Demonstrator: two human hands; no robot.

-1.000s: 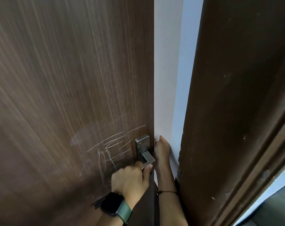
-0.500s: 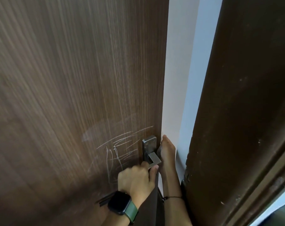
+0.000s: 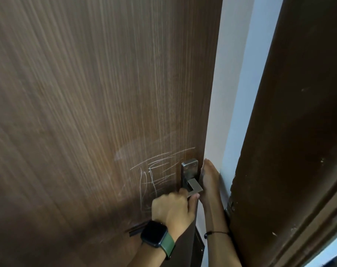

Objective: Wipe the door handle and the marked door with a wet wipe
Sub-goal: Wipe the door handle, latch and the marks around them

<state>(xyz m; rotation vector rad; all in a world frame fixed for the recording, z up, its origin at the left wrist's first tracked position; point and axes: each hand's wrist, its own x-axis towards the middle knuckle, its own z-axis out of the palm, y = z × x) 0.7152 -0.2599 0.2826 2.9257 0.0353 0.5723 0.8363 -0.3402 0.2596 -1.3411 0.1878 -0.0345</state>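
The brown wood-grain door (image 3: pixel 86 112) stands ajar and fills the left of the view. White scribbled marks (image 3: pixel 156 170) cross it just left of the metal door handle (image 3: pixel 193 185), with a faint smear above them. My left hand (image 3: pixel 173 209), a dark watch with a green strap on its wrist, grips the handle's lever from below. My right hand (image 3: pixel 209 180) curls round the door's free edge beside the handle plate, its fingertips hidden behind the door. No wet wipe shows in the view.
A dark brown door frame (image 3: pixel 298 132) rises on the right, scuffed and chipped along its edge. Between door and frame a narrow strip of pale wall (image 3: pixel 231 93) shows. My right forearm fills the lower part of that gap.
The door's edge, the handle and both hands have drifted right in the view. Both hands keep the same hold.
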